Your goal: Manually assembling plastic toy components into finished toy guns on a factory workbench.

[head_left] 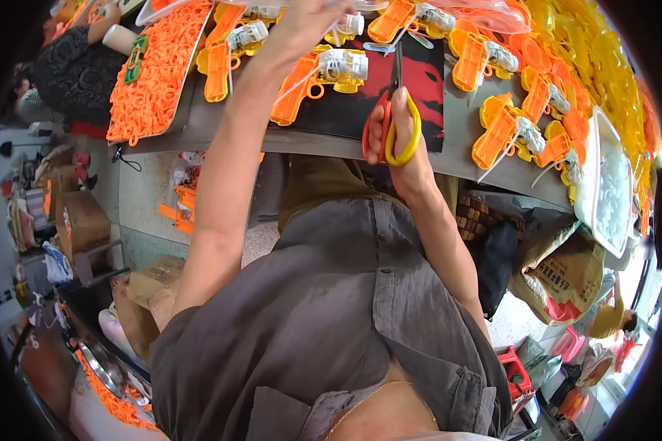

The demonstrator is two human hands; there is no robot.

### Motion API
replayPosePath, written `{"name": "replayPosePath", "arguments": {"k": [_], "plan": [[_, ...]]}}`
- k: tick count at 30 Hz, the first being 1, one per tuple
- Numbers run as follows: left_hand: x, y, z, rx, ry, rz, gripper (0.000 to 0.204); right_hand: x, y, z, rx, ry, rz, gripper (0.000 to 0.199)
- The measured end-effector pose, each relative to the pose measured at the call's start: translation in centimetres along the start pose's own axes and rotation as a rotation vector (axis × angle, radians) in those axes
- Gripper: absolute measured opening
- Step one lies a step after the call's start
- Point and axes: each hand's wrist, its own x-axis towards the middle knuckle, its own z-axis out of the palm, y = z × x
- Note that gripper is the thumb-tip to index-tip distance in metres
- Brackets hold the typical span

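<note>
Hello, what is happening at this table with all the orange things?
A person sits at a grey table covered with orange and yellow toy pistols. The right hand holds scissors with red and yellow handles, blades pointing away over a black and red sheet. The left hand reaches up to a clear plastic bag. A tray of orange rings lies to the left.

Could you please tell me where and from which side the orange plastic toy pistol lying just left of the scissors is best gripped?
Probably the long orange barrel of the orange plastic toy pistol, taken from above: it lies flat, barrel end toward the table's near edge, clear of the scissors.
</note>
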Motion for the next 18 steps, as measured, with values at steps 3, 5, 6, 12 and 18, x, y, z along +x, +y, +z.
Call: {"name": "replayPosePath", "arguments": {"k": [3, 5, 6, 12, 18], "plan": [[-5.1, 3.9, -1.8, -0.268, 0.213, -0.136, 0.027, -2.6, 0.1, -0.2, -0.037, -0.025, 0.042, 0.056], [-7.8, 2.7, -3.6, -0.093, 0.293, -0.133, 0.024, -4.0, 0.9, -0.8, -0.090, -0.037, 0.096, 0.057], [-9.3, 1.3, -4.7, -0.048, 0.332, -0.090, 0.022, -4.3, 1.3, -0.8, -0.101, -0.036, 0.086, 0.059], [-12.3, -1.1, 0.0, 0.463, 0.457, -0.110, 0.027, -4.5, 1.9, -1.4, -0.054, 0.010, 0.075, 0.060], [-13.2, 0.9, 3.3, 0.754, 0.305, 0.043, 0.048, -6.2, 0.9, -4.2, -0.120, 0.149, 0.037, 0.062]]}}
